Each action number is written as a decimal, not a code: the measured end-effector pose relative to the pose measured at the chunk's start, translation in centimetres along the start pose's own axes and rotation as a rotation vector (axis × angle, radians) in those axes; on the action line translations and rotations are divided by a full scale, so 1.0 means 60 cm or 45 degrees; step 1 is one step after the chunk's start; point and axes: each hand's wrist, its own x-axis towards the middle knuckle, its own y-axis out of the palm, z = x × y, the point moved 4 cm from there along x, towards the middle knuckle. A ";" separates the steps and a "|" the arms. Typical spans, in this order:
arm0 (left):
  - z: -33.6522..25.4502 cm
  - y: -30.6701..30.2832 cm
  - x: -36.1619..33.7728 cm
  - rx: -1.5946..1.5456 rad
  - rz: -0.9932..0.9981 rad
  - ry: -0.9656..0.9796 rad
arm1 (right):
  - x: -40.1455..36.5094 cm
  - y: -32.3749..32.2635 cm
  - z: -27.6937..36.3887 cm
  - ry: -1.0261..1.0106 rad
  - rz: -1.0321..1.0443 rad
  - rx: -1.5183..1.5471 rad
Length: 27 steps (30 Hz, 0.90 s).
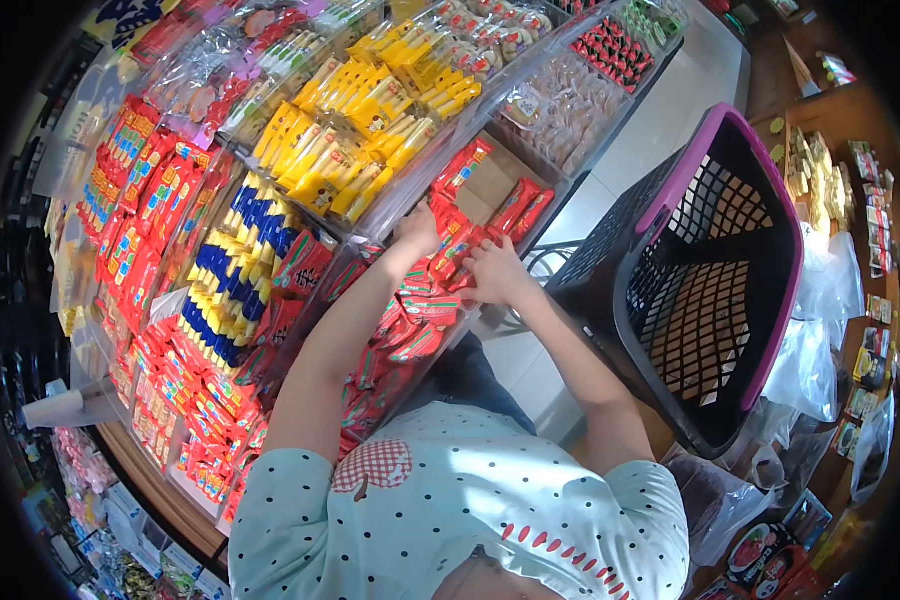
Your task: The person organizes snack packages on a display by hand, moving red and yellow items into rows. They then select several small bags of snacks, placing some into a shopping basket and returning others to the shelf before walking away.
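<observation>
Small red-wrapped snack packets [428, 308] fill a clear-walled display bin in front of me. At the bin's left side is my left hand [417, 230], its fingers curled down against the red packets and partly hidden. Across from it, my right hand [497, 272] lies over the packets near the bin's right edge, fingers spread and touching the wrappers. Between and beyond the hands, a bare brown patch of bin floor [485, 185] shows, with a few larger red packets [520, 205] beside it.
Yellow-wrapped snacks [355, 130] and blue-and-yellow packets [240, 270] sit in bins to the left. A black mesh shopping basket [705, 290] with a purple rim stands on my right. Beyond it are clear plastic bags [805, 365] and a shelf of goods. Pale floor tiles [660, 120] show between.
</observation>
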 end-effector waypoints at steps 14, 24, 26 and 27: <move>-0.044 -0.106 -0.064 -0.412 -0.012 0.157 | 0.008 -0.015 0.013 0.057 0.157 -0.164; 0.028 -0.181 -0.245 -0.709 -0.095 0.489 | 0.029 -0.015 0.022 0.065 0.314 -0.135; 0.072 -0.193 -0.304 -0.844 -0.195 0.544 | 0.036 0.004 0.012 0.012 0.267 -0.123; 0.096 -0.197 -0.331 -0.956 -0.233 0.564 | 0.039 0.003 0.015 0.028 0.260 -0.130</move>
